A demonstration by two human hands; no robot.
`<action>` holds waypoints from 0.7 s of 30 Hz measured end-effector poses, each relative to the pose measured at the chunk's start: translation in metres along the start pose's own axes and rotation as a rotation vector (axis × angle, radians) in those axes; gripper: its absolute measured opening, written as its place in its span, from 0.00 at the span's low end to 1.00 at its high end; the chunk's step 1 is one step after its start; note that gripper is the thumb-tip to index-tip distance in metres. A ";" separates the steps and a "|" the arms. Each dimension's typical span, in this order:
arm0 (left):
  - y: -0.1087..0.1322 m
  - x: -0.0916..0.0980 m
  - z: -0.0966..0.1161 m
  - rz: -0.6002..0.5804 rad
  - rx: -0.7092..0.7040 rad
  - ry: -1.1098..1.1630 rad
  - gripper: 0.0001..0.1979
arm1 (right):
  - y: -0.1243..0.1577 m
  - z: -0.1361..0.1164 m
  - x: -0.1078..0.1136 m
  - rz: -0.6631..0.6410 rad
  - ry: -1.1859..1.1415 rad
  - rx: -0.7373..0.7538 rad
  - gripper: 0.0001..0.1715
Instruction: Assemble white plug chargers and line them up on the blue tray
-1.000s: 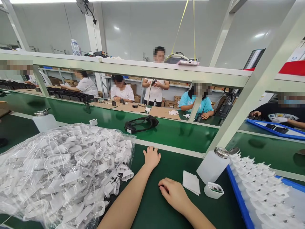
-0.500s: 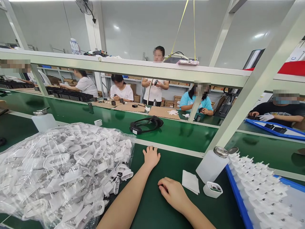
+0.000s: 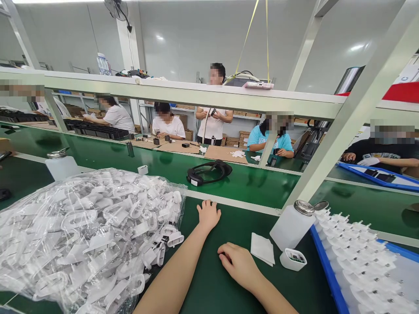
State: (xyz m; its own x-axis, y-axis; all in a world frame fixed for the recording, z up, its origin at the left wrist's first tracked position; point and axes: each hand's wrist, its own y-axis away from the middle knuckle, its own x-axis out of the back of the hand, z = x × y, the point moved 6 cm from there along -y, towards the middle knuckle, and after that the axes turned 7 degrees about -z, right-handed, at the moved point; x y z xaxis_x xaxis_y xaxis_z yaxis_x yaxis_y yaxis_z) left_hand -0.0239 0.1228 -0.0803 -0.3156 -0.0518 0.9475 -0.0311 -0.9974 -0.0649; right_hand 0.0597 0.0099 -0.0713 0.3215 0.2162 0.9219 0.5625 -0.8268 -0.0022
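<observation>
White casings (image 3: pixel 98 241) lie heaped in a clear bag (image 3: pixel 36 205) near the spread, free left hand (image 3: pixel 208 215), seemingly many left to handle, white parts (image 3: pixel 362 261) stand ranked in a blue tray (image 3: pixel 328 270), and whether the curled right hand (image 3: pixel 238 264) holds anything I cannot tell.

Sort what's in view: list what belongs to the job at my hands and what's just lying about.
Probably the job's, around your left hand and right hand:
bagged parts
folded sheet
dispenser
open white case
blue tray

Probably just lying about, farther off:
black strap
water bottle, on the shelf
pink item, also on the shelf
</observation>
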 end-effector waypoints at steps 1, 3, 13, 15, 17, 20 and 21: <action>0.000 0.000 0.000 0.003 0.000 0.001 0.17 | 0.000 0.000 0.000 0.001 -0.002 0.000 0.11; 0.000 0.000 0.000 0.007 0.000 0.003 0.17 | 0.000 -0.001 0.001 0.003 -0.004 0.001 0.11; 0.001 0.001 0.000 -0.007 0.012 0.013 0.17 | 0.002 -0.002 0.003 0.077 -0.002 0.025 0.13; 0.002 0.003 -0.001 -0.011 0.018 0.017 0.17 | 0.002 -0.010 0.010 0.176 0.013 0.048 0.14; 0.003 0.004 -0.001 -0.016 0.020 0.024 0.17 | -0.004 -0.027 0.016 0.233 0.050 0.103 0.14; 0.004 0.006 -0.003 -0.016 0.027 0.041 0.17 | -0.030 -0.060 0.015 0.173 0.095 0.180 0.13; 0.005 0.006 -0.003 -0.016 0.030 0.047 0.16 | -0.042 -0.070 0.013 0.140 0.114 0.167 0.13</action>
State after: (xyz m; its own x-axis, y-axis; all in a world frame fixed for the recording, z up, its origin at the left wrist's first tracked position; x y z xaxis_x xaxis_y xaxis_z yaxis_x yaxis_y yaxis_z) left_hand -0.0292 0.1178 -0.0756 -0.3599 -0.0342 0.9323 -0.0080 -0.9992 -0.0397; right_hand -0.0125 0.0110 -0.0317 0.3229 0.0380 0.9457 0.6397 -0.7451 -0.1885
